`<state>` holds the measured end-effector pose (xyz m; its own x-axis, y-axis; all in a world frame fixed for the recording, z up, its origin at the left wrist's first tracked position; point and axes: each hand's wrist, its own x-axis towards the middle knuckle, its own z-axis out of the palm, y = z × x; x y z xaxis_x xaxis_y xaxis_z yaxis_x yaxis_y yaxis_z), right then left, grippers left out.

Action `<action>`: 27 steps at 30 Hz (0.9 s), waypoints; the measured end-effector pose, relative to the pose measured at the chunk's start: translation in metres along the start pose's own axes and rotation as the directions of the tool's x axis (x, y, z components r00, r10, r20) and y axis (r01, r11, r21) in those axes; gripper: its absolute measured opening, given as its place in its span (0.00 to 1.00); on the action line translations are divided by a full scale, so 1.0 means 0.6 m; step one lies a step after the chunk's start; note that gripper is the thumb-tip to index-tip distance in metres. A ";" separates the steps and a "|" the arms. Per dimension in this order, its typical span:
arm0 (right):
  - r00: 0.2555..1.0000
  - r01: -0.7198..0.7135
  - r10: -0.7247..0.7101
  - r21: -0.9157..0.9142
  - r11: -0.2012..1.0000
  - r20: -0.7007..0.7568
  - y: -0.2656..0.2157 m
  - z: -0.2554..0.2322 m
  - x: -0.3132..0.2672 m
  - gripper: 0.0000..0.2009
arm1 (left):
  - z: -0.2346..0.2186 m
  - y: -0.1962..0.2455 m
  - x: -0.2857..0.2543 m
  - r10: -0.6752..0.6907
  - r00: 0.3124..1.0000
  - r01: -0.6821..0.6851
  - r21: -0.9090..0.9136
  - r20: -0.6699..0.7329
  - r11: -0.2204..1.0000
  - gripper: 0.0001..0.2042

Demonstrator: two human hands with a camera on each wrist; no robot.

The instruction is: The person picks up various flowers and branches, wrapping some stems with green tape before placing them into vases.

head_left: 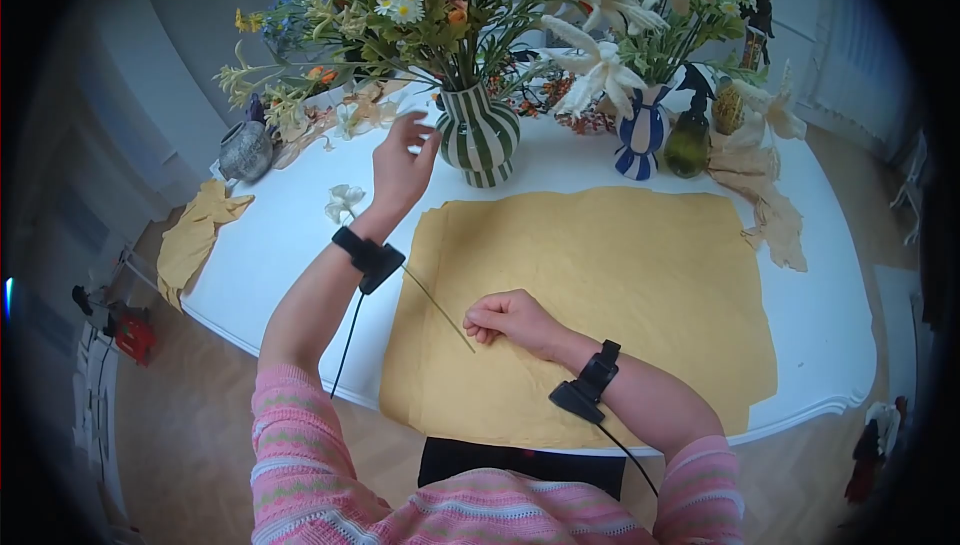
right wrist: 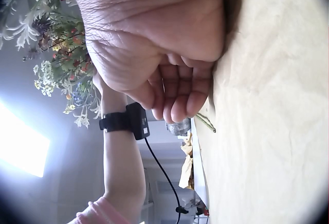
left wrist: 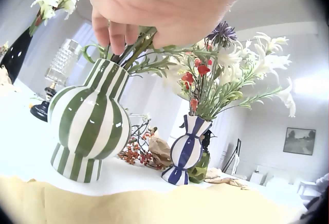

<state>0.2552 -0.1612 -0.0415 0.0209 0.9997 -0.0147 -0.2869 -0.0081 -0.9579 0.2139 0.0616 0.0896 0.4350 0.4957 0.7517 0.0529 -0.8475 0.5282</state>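
My left hand is raised beside the green-and-white striped vase, fingers loosely bent and nothing visible between them. In the left wrist view that hand overlaps the stems above the vase mouth. My right hand rests low over the yellow paper, its fingers loosely curled around no visible thing. A white flower lies at the left, its thin green stem passing under my left wrist to right beside my right fingertips. The stem's end shows past those fingers in the right wrist view.
Behind the paper stand a blue-and-white striped vase of white flowers and a green bottle. A grey pot tilts at the left. Crumpled paper lies right, more yellow paper hangs over the left edge. Cables trail from both wrists.
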 end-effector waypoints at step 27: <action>0.998 -0.050 0.051 0.013 0.999 -0.049 -0.004 0.005 0.001 0.11 | -0.186 -0.110 -0.236 -0.636 0.740 0.301 0.739 0.217 0.603 0.14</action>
<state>0.2530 -0.1605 -0.0384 0.0536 0.9956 -0.0773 -0.3000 -0.0577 -0.9522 0.0484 0.0684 -0.0074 0.4837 0.8648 0.1347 0.8271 -0.5020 0.2527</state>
